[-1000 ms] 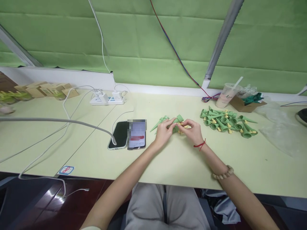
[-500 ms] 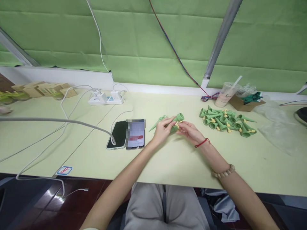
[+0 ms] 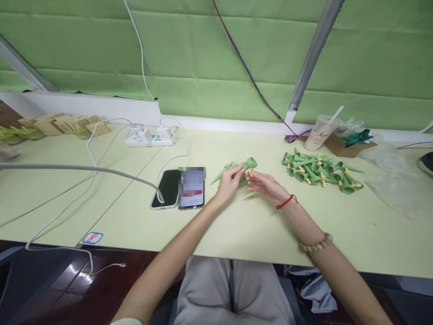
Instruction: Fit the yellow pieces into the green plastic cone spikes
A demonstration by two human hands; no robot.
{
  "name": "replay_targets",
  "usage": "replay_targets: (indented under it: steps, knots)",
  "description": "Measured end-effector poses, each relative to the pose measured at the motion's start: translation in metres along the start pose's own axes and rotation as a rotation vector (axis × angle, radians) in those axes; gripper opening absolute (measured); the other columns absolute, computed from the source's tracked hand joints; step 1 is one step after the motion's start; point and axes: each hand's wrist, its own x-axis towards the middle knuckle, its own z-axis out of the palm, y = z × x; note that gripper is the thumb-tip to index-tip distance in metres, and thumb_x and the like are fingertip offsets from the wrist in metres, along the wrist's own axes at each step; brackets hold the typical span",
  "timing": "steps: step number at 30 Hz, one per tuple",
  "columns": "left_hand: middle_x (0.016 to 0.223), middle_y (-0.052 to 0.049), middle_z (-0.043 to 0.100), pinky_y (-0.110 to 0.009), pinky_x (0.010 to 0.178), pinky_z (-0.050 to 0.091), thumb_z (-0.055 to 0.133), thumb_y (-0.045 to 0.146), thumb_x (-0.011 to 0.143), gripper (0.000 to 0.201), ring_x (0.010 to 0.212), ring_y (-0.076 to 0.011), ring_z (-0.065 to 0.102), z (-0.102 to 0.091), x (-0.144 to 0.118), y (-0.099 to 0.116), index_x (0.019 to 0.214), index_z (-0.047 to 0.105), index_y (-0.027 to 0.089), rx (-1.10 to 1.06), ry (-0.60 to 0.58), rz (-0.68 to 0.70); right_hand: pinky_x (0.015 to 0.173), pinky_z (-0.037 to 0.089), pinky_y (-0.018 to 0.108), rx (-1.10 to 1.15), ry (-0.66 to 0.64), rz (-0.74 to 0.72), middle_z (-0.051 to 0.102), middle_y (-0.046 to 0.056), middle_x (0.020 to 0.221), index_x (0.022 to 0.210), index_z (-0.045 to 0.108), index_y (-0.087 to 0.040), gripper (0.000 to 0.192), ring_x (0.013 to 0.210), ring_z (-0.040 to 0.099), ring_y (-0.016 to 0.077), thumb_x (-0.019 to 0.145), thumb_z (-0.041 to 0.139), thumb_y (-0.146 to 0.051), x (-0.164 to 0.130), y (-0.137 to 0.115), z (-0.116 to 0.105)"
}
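My left hand (image 3: 228,183) grips a green plastic cone (image 3: 251,163), wide end up and to the right, just above the table. My right hand (image 3: 265,184) pinches a small yellow piece (image 3: 250,172) against the cone's side. A few more green cones (image 3: 223,171) lie on the table just behind my left hand, tips pointing left. A pile of several green cones with yellow pieces (image 3: 320,170) lies to the right of my right hand.
Two phones (image 3: 180,188) lie left of my hands, one on a grey cable (image 3: 77,169). A white power strip (image 3: 150,139) sits behind them. A plastic cup with a straw (image 3: 319,132), a cardboard box (image 3: 348,143) and clear plastic bags (image 3: 392,180) are at the right. Small boxes (image 3: 61,125) line the far left.
The cone has been turned so its wide end points up and right. My right hand has shifted left and now holds the yellow piece to its side.
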Motion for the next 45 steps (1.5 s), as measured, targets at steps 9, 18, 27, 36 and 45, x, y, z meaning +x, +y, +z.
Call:
replay_targets:
  steps: [9, 18, 27, 36, 45]
  knots:
    - [0.071, -0.002, 0.060, -0.023, 0.061, 0.037, 0.048, 0.030, 0.083, 0.029, 0.064, -0.0109, 0.048, 0.001, -0.006, -0.001, 0.104, 0.065, 0.020, 0.146, 0.012, 0.013, 0.062, 0.053, 0.030, -0.492, 0.383, -0.561, 0.061, 0.004, 0.073, 0.062, 0.059, -0.018, 0.026, 0.069, 0.056, 0.0156, 0.064, 0.068, -0.042, -0.002, 0.011, 0.002]
    - [0.073, -0.003, 0.060, -0.023, 0.064, 0.039, 0.050, 0.031, 0.082, 0.030, 0.068, -0.0104, 0.049, -0.003, 0.001, 0.004, 0.102, 0.066, 0.015, -0.105, -0.032, 0.028, 0.059, 0.053, 0.019, 0.128, -0.027, 0.038, 0.057, -0.002, 0.067, 0.081, 0.065, -0.017, 0.024, 0.054, 0.052, 0.0054, 0.067, 0.067, -0.037, -0.002, -0.002, 0.002]
    - [0.072, -0.003, 0.065, -0.023, 0.058, 0.041, 0.050, 0.032, 0.082, 0.028, 0.062, -0.0102, 0.052, 0.006, -0.008, 0.002, 0.100, 0.067, 0.020, 0.086, 0.039, 0.074, 0.060, 0.049, 0.027, -0.631, 0.525, -0.676, 0.056, 0.000, 0.059, 0.056, 0.055, -0.019, 0.014, 0.054, 0.049, 0.0115, 0.062, 0.065, -0.026, -0.003, 0.013, 0.004]
    - [0.070, -0.003, 0.059, -0.022, 0.059, 0.038, 0.045, 0.031, 0.085, 0.031, 0.062, -0.0095, 0.049, -0.005, -0.004, 0.000, 0.105, 0.065, 0.017, 0.096, 0.034, 0.144, 0.060, 0.055, 0.024, 0.005, -0.020, -0.072, 0.064, 0.003, 0.084, 0.086, 0.066, -0.017, 0.032, 0.064, 0.058, 0.0093, 0.065, 0.067, -0.042, -0.003, -0.001, 0.004]
    - [0.076, -0.004, 0.064, -0.021, 0.060, 0.041, 0.047, 0.033, 0.084, 0.030, 0.066, -0.0098, 0.056, -0.003, -0.011, -0.008, 0.105, 0.064, 0.019, 0.371, 0.094, 0.272, 0.054, 0.054, 0.027, -0.257, 0.351, -0.423, 0.062, 0.002, 0.063, 0.063, 0.060, -0.016, 0.029, 0.059, 0.059, 0.0141, 0.054, 0.074, -0.040, 0.005, 0.015, 0.006]
